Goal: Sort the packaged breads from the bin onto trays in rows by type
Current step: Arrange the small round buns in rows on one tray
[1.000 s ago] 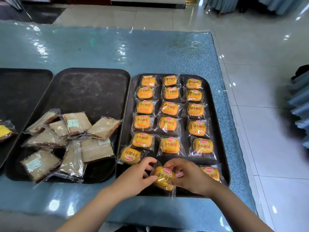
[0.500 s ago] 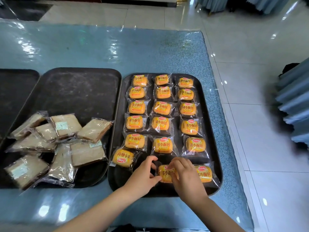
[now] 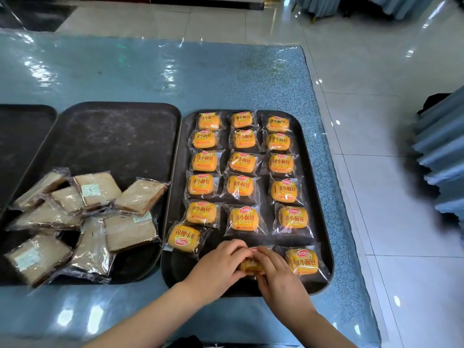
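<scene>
A: Where is the small yellow bread in clear plastic wrap (image 3: 251, 265)?

B: Between both hands, front row of the black plastic tray (image 3: 324, 204); the left hand (image 3: 218, 266) and the right hand (image 3: 277, 277) pinch its sides.

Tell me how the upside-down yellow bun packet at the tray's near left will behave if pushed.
The packet probably slides easily: glossy film on a smooth tray. It looks light and soft, so it may squash. Its flat shape shouldn't roll.
</scene>
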A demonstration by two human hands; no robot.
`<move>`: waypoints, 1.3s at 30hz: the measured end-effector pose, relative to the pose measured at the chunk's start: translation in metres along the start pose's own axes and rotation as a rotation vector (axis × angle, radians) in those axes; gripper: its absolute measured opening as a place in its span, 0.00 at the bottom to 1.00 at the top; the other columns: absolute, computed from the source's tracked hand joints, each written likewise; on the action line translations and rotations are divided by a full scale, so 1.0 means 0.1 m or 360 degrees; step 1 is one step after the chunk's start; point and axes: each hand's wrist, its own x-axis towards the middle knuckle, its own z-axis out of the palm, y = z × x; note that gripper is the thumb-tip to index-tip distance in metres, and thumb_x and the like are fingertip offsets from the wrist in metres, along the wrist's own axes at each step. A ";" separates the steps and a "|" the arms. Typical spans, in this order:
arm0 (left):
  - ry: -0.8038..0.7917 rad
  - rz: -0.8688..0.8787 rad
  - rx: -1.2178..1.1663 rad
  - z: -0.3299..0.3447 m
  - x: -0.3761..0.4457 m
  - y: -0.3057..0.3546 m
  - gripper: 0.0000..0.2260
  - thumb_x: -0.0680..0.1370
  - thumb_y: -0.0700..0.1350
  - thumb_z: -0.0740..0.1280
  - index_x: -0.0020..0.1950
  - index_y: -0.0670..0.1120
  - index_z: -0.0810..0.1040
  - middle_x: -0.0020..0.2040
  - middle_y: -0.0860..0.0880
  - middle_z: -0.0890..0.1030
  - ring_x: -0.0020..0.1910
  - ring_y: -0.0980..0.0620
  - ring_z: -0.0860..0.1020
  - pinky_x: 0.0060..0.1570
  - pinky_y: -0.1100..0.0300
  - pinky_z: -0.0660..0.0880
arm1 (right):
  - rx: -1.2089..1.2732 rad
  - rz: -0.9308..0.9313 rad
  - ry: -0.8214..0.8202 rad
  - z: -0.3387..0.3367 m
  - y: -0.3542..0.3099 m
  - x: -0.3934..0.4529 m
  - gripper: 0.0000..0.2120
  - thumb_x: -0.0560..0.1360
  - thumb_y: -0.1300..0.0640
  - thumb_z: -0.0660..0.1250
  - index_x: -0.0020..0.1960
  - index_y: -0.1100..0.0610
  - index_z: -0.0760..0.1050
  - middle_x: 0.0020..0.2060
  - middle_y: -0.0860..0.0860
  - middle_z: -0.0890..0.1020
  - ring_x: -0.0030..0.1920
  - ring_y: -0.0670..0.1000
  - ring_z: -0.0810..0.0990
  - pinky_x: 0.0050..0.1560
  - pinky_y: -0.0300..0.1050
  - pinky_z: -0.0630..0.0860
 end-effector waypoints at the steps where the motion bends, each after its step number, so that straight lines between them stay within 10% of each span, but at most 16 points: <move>1: -0.0003 0.0018 0.0046 0.01 0.00 -0.02 0.21 0.79 0.50 0.66 0.70 0.52 0.66 0.68 0.56 0.65 0.66 0.57 0.66 0.60 0.61 0.73 | -0.0007 -0.0011 -0.0006 0.01 0.00 0.00 0.24 0.73 0.61 0.69 0.68 0.54 0.70 0.66 0.49 0.74 0.66 0.48 0.72 0.65 0.38 0.69; 22: -0.0018 0.0023 0.0131 -0.13 -0.07 -0.14 0.24 0.79 0.56 0.63 0.73 0.52 0.62 0.71 0.55 0.62 0.65 0.56 0.69 0.63 0.61 0.71 | -0.0108 -0.0138 -0.0098 -0.27 0.00 0.25 0.18 0.74 0.47 0.64 0.63 0.51 0.72 0.61 0.46 0.74 0.62 0.48 0.73 0.62 0.45 0.74; 31: 0.0449 -0.0476 0.0103 -0.64 -0.32 -0.53 0.13 0.79 0.51 0.65 0.63 0.53 0.73 0.59 0.59 0.73 0.60 0.60 0.69 0.60 0.65 0.67 | 0.0236 0.0042 -0.0277 -0.43 -0.39 0.69 0.12 0.78 0.53 0.64 0.62 0.46 0.71 0.57 0.41 0.76 0.55 0.40 0.75 0.54 0.31 0.72; 39: 0.0352 -0.0751 0.0041 -0.67 -0.41 -0.73 0.16 0.77 0.49 0.68 0.63 0.52 0.69 0.59 0.55 0.70 0.57 0.54 0.73 0.54 0.60 0.73 | 0.0041 -0.0115 -0.0535 -0.04 -0.85 0.91 0.20 0.78 0.50 0.63 0.68 0.54 0.67 0.62 0.51 0.74 0.60 0.52 0.75 0.58 0.45 0.74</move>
